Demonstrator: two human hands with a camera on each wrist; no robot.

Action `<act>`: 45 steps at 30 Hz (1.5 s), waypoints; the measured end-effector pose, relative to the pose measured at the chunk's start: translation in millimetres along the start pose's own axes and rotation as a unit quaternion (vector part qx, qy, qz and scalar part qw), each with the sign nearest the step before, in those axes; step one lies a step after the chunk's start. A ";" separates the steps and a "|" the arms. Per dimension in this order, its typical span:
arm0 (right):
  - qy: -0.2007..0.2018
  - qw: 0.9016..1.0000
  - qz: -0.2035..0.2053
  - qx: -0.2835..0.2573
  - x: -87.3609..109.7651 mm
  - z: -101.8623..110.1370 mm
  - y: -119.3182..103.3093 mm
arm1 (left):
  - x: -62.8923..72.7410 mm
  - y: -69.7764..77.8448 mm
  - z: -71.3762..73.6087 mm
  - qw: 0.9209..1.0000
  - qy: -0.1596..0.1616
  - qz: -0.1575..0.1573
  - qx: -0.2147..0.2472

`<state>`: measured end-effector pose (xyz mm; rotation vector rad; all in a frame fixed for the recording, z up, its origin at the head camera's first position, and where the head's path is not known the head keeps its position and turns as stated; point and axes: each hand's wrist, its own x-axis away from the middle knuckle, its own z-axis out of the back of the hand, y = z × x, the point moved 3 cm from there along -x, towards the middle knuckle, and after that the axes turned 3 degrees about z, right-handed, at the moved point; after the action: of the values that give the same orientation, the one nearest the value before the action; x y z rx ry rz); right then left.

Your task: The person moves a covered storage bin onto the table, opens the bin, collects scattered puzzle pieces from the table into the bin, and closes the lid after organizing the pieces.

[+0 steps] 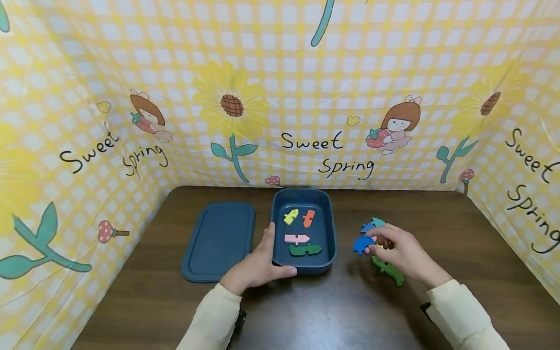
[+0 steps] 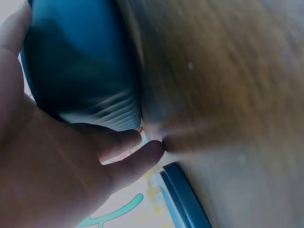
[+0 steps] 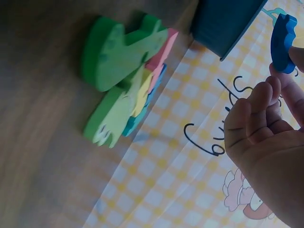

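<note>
One blue, round-backed animal-shaped piece (image 1: 361, 244), right of centre
Right hand (image 1: 403, 252) pinches it; left hand (image 1: 259, 266) lies spread against the dark-blue, plastic-looking rectangular box (image 1: 323, 228), mid-frame. A light edge hold should serve.

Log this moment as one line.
left grip: touching box | right grip: pinching blue piece | in box: yellow, orange, pink, green pieces | lid: off, left of box

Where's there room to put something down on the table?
Bare table lies in front of the blue box, between the two sleeves, and right of the right hand. It's crowded beneath that hand, where loose pieces bunch, and between box and lid, where the left hand is.
</note>
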<state>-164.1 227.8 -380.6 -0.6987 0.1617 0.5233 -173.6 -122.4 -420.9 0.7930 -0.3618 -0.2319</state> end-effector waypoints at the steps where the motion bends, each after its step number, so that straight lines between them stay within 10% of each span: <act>1: -0.001 1.000 -0.001 0.001 -2.6 -0.6 -0.3 | 0.0 0.1 0.1 1.000 0.000 -0.001 0.001; 45: -0.076 0.993 -0.052 -0.071 -91.1 -54.2 -15.2 | 3.9 2.1 2.9 1.000 -0.002 0.011 -0.009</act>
<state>-233.0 145.9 -384.6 -0.7987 -0.0561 0.4887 -171.1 -124.1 -416.6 0.7716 -0.3711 -0.2161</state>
